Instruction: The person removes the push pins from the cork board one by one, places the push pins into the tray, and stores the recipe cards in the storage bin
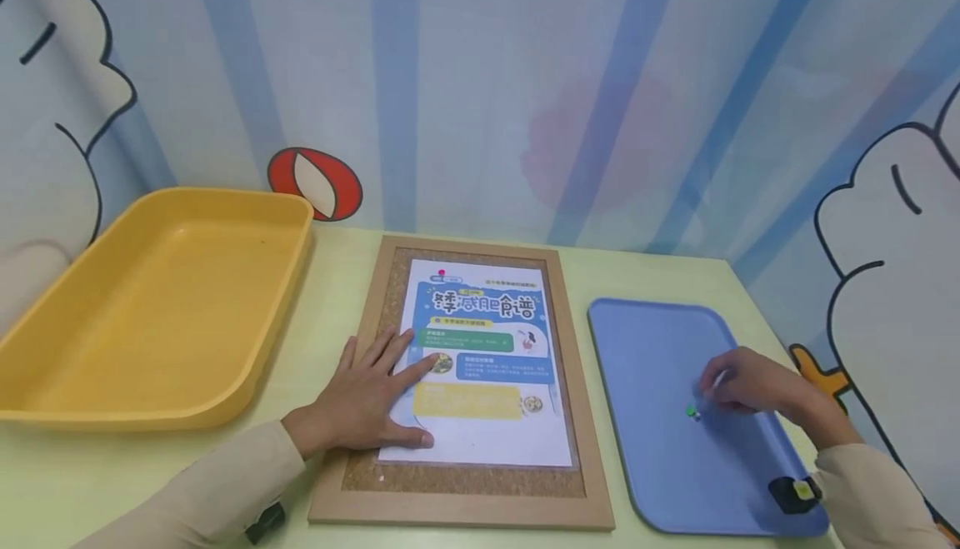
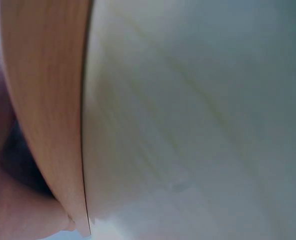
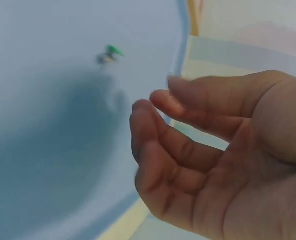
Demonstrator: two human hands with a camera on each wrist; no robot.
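A printed poster point(image 1: 480, 366) lies on a wood-framed cork board point(image 1: 465, 495); a pink pin point(image 1: 442, 272) sits at its top edge. My left hand point(image 1: 371, 399) rests flat on the poster's left side, fingers spread and straight. The left wrist view shows only the board's wooden frame point(image 2: 47, 100) up close and blurred. My right hand point(image 1: 742, 386) hovers over the blue tray point(image 1: 660, 349), fingers loosely curled, just right of a green pushpin point(image 1: 692, 411) point(image 3: 110, 52) lying on the tray. A small pale streak shows at its fingertips; whether it pinches anything is unclear.
An empty yellow bin point(image 1: 150, 307) stands at the left on the pale yellow table point(image 1: 337, 266). A curtain with cartoon prints hangs close behind and at both sides. The table's right edge runs just past the blue tray.
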